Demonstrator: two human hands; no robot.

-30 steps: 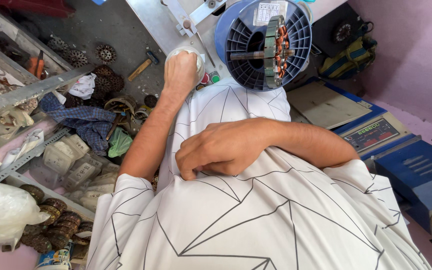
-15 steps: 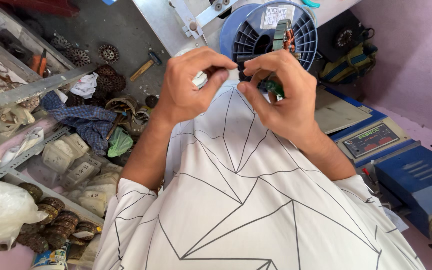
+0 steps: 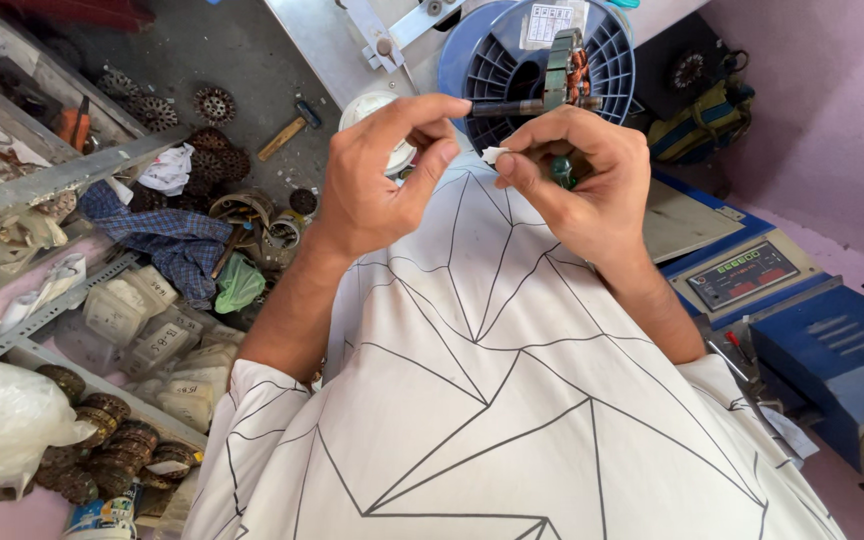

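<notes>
My left hand (image 3: 377,185) and my right hand (image 3: 582,185) are raised together in front of my white, line-patterned shirt (image 3: 512,400). The thumb and forefinger of my right hand pinch a small white slip (image 3: 495,155), and a small green thing (image 3: 560,170) shows under its fingers. My left hand's fingers are curled but apart. Its forefinger tip is at the end of a dark shaft (image 3: 502,107), and I see nothing in its grasp. The shaft carries a copper-wound core (image 3: 564,65) in front of a blue ribbed spool (image 3: 497,60).
A white round roll (image 3: 367,105) lies behind my left hand. The floor at left holds rusty toothed discs (image 3: 214,103), a hammer (image 3: 282,138), a blue checked cloth (image 3: 167,235), metal angle bars (image 3: 72,175) and plastic bags. A blue machine with a display panel (image 3: 747,272) stands at right.
A second ago my left hand reached forward and my right hand rested on my left arm. Both then met at chest height, and now they are slightly apart with the white slip in the right.
</notes>
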